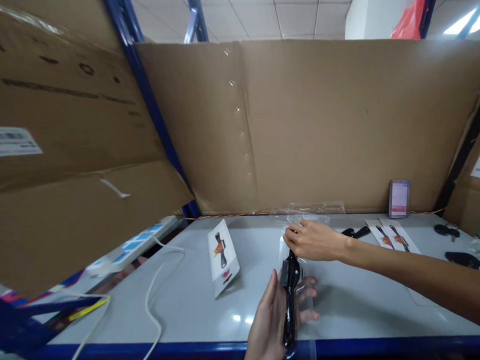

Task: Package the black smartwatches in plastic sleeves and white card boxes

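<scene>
A black spokeshave [289,302] stands lengthwise in a clear plastic blister pack [307,340] near the table's front edge. From below, my left hand [264,328] supports the pack, its thumb on the left side and its fingers showing through the plastic on the right. My right hand [312,240] reaches in from the right, fingers closed around the spokeshave's upper handle end, which they hide. To the left, a printed card [222,258] with a picture of a spokeshave stands tilted on the table.
Behind my right hand lie empty clear plastic packs [318,208] and black spokeshaves [356,233]. More printed cards [393,235], a phone [399,198] and keys [446,230] are at the right. A power strip [133,244] with a white cable runs along the left. Cardboard walls [324,125] enclose the table.
</scene>
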`<action>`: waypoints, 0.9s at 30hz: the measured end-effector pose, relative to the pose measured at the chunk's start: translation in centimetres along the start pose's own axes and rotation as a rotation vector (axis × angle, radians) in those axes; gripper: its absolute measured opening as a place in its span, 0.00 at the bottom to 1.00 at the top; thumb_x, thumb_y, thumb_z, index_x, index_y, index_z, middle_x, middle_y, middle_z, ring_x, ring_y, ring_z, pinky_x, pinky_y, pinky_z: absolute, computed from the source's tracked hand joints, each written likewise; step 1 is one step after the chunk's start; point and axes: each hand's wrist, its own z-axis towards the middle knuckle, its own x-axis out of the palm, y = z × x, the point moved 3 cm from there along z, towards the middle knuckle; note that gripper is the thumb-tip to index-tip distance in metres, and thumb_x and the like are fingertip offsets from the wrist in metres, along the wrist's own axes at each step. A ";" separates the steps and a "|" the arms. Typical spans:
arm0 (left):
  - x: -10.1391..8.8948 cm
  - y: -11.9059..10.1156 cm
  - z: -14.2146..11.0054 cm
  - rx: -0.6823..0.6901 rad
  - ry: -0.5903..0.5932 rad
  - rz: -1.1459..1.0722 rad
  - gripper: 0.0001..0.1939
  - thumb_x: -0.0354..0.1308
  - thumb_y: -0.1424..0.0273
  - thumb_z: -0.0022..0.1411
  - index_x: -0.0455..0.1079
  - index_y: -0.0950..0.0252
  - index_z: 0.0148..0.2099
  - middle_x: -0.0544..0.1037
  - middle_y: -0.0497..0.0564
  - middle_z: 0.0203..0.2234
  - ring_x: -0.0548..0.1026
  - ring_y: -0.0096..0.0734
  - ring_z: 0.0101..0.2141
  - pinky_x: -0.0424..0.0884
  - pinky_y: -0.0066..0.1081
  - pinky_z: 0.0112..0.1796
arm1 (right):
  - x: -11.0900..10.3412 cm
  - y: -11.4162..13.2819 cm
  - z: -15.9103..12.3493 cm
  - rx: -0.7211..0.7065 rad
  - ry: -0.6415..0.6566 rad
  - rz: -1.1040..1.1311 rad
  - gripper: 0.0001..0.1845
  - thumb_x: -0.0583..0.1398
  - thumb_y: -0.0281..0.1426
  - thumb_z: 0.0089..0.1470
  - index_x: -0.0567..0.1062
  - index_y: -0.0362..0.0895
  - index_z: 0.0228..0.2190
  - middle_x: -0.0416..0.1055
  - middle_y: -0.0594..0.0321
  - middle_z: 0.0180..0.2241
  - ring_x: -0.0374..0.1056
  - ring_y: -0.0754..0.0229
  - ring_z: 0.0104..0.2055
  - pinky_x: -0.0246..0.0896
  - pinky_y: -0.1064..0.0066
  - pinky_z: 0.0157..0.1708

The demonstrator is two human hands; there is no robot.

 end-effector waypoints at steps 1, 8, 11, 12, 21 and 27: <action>0.0 0.0 0.0 -0.003 0.007 -0.004 0.23 0.48 0.58 0.72 0.77 0.71 0.48 0.81 0.65 0.39 0.80 0.42 0.34 0.80 0.38 0.27 | 0.1 0.0 0.1 0.001 0.008 0.009 0.10 0.53 0.25 0.67 0.75 0.37 0.39 0.75 0.52 0.41 0.69 0.53 0.43 0.63 0.64 0.34; 0.2 -0.2 -0.1 -0.036 -0.030 -0.003 0.25 0.45 0.58 0.72 0.77 0.72 0.46 0.82 0.65 0.39 0.81 0.43 0.34 0.80 0.38 0.27 | 0.2 0.0 0.5 0.051 0.051 0.113 0.09 0.54 0.23 0.65 0.75 0.37 0.39 0.75 0.54 0.38 0.69 0.54 0.41 0.64 0.65 0.32; 0.2 -0.4 -0.3 -0.039 -0.058 -0.041 0.22 0.46 0.59 0.72 0.76 0.70 0.48 0.82 0.64 0.38 0.81 0.42 0.34 0.80 0.37 0.28 | -0.7 -1.7 0.4 0.134 0.069 0.225 0.09 0.56 0.19 0.60 0.75 0.38 0.39 0.75 0.55 0.39 0.69 0.56 0.41 0.62 0.68 0.32; 0.2 -0.5 -0.4 -0.040 -0.080 -0.058 0.21 0.46 0.60 0.72 0.75 0.69 0.49 0.82 0.63 0.38 0.82 0.42 0.34 0.80 0.37 0.28 | -1.3 -2.7 0.1 0.171 0.045 0.244 0.11 0.56 0.17 0.59 0.75 0.39 0.39 0.75 0.56 0.39 0.68 0.57 0.41 0.61 0.69 0.32; -0.1 -0.9 -0.3 -0.005 -0.235 -0.176 0.23 0.49 0.64 0.72 0.65 0.68 0.64 0.82 0.65 0.41 0.83 0.46 0.37 0.80 0.42 0.37 | -8.4 -7.4 -9.1 0.504 -0.539 0.046 0.18 0.48 0.20 0.57 0.59 0.46 0.18 0.56 0.66 0.19 0.51 0.63 0.23 0.41 0.68 0.23; -3.0 -1.4 -0.5 -0.110 -0.202 -0.182 0.30 0.53 0.65 0.67 0.58 0.59 0.70 0.80 0.64 0.51 0.82 0.51 0.42 0.81 0.42 0.35 | -12.1 -3.0 -19.3 0.768 -0.653 -0.005 0.17 0.49 0.18 0.53 0.61 0.47 0.18 0.58 0.67 0.17 0.54 0.64 0.20 0.46 0.69 0.22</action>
